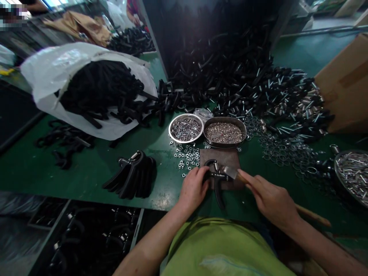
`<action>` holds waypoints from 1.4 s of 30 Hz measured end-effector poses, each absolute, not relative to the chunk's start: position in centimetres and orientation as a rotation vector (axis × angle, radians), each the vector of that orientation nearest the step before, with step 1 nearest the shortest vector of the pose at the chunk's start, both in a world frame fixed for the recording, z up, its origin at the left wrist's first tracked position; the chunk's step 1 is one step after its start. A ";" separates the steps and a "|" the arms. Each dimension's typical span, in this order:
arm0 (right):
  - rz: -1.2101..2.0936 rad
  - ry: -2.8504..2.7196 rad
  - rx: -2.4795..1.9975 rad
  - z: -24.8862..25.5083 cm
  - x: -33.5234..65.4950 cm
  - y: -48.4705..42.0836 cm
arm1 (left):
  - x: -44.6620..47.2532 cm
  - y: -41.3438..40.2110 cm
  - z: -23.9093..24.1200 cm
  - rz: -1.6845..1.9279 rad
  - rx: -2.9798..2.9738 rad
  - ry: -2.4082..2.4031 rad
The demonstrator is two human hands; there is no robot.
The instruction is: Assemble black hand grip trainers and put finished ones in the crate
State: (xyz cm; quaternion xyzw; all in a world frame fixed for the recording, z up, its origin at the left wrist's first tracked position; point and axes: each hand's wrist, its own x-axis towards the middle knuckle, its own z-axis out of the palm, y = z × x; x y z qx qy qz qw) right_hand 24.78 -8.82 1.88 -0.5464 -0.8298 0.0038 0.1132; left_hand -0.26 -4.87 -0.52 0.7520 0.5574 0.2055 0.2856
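My left hand (193, 188) presses on a black hand gripper (216, 180) with a metal spring, which lies on a dark brown pad (227, 157) on the green table. My right hand (270, 199) grips a hammer (232, 173) by its wooden handle; the metal head rests against the hand gripper. Loose washers (188, 156) lie scattered just left of the pad. Behind the pad stand a round metal bowl of rings (185, 128) and an oval metal bowl of small shiny parts (224, 132).
A stack of finished black hand grippers (133, 174) lies at the left. A white bag of black handles (94, 90) sits at the far left, a big heap of black handles (230, 73) behind, a cardboard box (346, 86) and another metal tray (352, 172) at the right.
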 end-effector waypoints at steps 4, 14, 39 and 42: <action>-0.314 -2.272 -1.901 0.0 29.5 -8.3 | 0.2 -5.0 0.0 0.716 1.519 1.367; -0.092 -2.181 -1.658 2.1 27.9 1.9 | 3.3 -8.9 3.1 0.707 0.536 1.078; 0.231 -2.193 -1.905 0.7 22.2 13.9 | 8.2 16.5 1.3 0.103 2.462 1.501; 0.276 -2.154 -1.855 1.6 22.5 13.1 | 8.1 16.3 1.0 0.095 2.461 1.496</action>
